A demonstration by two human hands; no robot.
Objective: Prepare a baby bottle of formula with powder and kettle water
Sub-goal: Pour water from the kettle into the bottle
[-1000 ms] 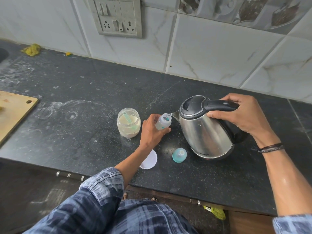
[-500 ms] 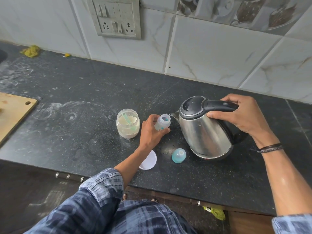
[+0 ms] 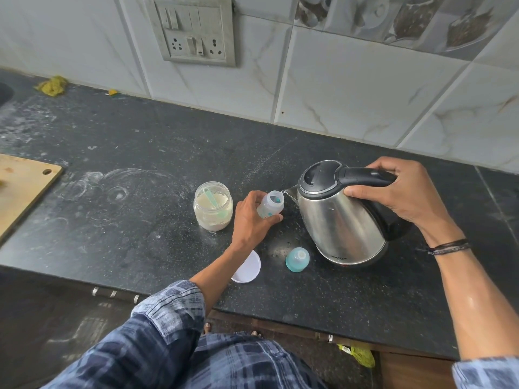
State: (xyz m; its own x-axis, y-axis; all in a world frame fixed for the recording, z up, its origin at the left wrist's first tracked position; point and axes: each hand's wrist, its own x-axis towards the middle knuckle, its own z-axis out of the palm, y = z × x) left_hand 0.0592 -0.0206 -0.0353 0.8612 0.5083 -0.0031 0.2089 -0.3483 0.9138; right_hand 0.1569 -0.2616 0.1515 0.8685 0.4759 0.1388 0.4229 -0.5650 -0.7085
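Observation:
My left hand grips a small clear baby bottle, open at the top and tilted toward the kettle spout. My right hand holds the black handle of the steel kettle, which is tipped left so its spout touches the bottle's mouth. An open glass jar of pale formula powder with a green scoop inside stands just left of my left hand. The bottle's teal cap with its teat stands on the counter in front of the kettle. The jar's white lid lies partly under my left forearm.
The black stone counter has a wooden cutting board at its left edge. A tiled wall with a switch and socket plate rises behind. Yellow scraps lie at the back left. The counter's front edge runs below my arms.
Almost nothing has moved: the kettle stays tipped at the bottle's mouth and both hands keep their grips. The view has shifted slightly.

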